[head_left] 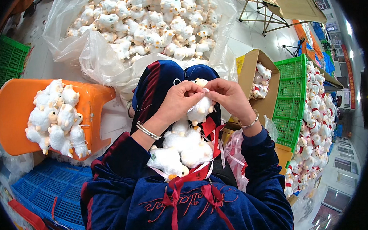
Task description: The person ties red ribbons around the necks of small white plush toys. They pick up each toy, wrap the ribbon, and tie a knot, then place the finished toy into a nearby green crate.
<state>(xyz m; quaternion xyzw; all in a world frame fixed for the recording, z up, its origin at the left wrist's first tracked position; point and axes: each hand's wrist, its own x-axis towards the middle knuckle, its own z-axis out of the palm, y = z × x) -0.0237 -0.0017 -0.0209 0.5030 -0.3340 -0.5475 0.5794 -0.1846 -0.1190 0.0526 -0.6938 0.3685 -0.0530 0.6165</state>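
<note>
Over my lap, my left hand [178, 102] and my right hand [232, 98] meet at a small white plush sheep [200, 110]. Thumb and forefinger of each hand are pinched together at the toy's neck, on a small white bit that I cannot make out clearly. A loop of white string stands out beside my left fingers. Below the hands, several more plush sheep [191, 148] lie in my lap. Red ribbons [209, 128] and white ones lie beside them, and some red ribbon hangs over the front of my top.
An orange stool [13, 121] at left bears several plush sheep [62, 118]. Ahead, a large plastic sheet [77, 50] holds a heap of them. At right stand a cardboard box [248, 66] and a green crate [292, 102] beside toys with red trim. A blue crate [49, 182] is lower left.
</note>
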